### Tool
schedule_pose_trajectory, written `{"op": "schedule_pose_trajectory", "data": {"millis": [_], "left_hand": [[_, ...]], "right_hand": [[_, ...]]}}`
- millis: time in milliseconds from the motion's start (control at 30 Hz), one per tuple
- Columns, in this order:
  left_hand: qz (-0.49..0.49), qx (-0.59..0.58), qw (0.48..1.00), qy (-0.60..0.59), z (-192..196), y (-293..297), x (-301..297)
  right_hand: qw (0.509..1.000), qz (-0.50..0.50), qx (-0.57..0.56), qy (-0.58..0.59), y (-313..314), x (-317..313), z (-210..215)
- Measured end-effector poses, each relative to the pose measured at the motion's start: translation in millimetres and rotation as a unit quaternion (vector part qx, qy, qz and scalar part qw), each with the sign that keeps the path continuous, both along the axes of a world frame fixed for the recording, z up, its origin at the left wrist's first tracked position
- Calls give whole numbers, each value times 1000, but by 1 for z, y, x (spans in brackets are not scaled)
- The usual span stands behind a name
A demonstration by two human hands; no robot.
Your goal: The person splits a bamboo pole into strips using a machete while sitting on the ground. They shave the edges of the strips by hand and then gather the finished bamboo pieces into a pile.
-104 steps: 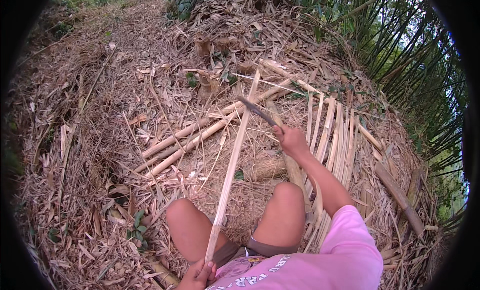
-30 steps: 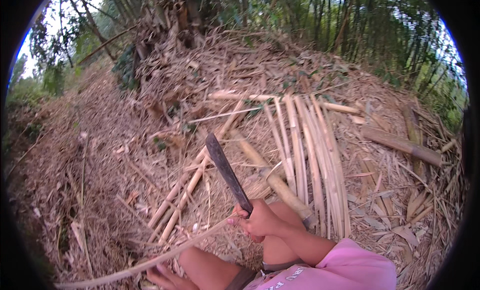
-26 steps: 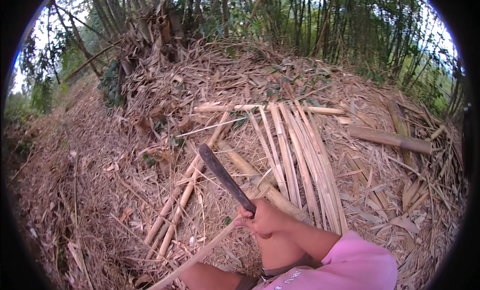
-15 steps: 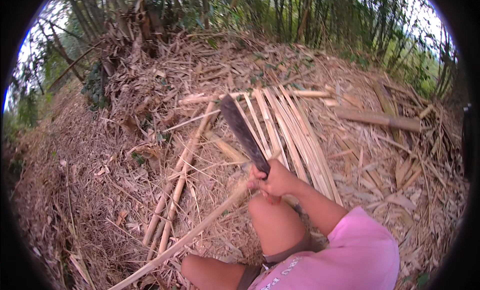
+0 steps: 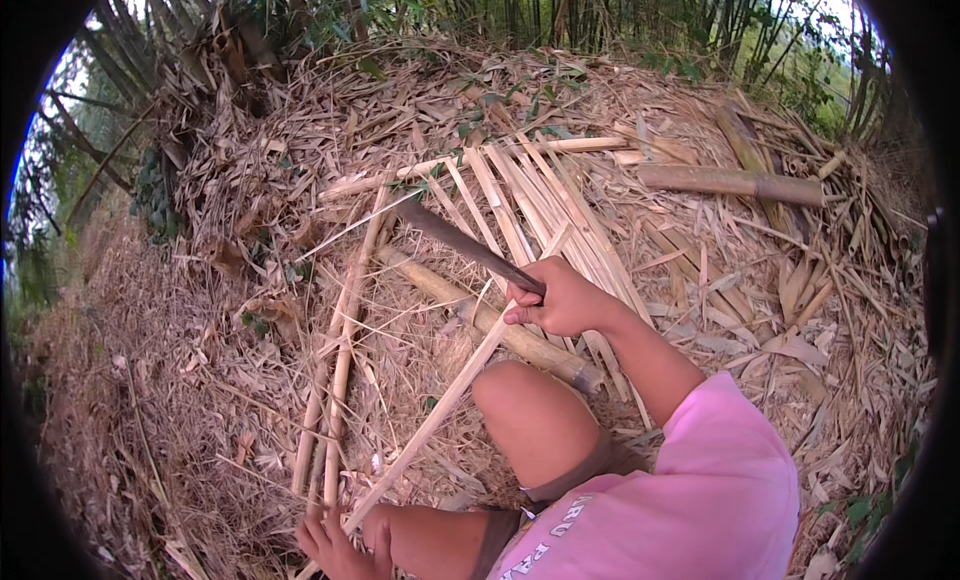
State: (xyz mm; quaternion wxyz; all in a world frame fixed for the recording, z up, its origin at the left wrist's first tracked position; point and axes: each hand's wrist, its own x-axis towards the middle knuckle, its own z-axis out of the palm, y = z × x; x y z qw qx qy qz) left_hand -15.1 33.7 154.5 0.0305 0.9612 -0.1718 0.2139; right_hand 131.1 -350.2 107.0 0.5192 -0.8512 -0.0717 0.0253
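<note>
My right hand (image 5: 562, 302) grips the handle of a long dark blade (image 5: 458, 242) that points up and to the left over the ground. My left hand (image 5: 335, 542), at the bottom edge, holds the near end of a long pale bamboo strip (image 5: 450, 398). The strip runs up and to the right, past my bent knee (image 5: 530, 408), toward my right hand. A round bamboo piece (image 5: 470, 314) lies on the ground under the blade and strip.
A row of split bamboo strips (image 5: 540, 205) lies flat beyond my right hand. Two thin poles (image 5: 340, 360) lie to the left. A thick bamboo section (image 5: 735, 183) rests at the upper right. Dry leaves cover the slope; bamboo stems stand behind.
The view has swung so the strips sit farther up and right. My right hand with the blade has moved right and lowered the blade. The long strip now slants up toward that hand.
</note>
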Motion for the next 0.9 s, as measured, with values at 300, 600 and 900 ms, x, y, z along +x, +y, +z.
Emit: {"op": "schedule_pose_trajectory", "data": {"millis": [300, 600, 900], "left_hand": [[-19, -280, 823, 493, -64, 12, -6], [110, -674, 552, 479, -87, -27, -1], [161, -720, 527, 422, -59, -40, -6]], "right_hand": [[995, 21, 97, -9, -20, 18, -16], [986, -6, -66, -155, 97, -23, -15], [952, 220, -141, -158, 187, -83, -19]]}}
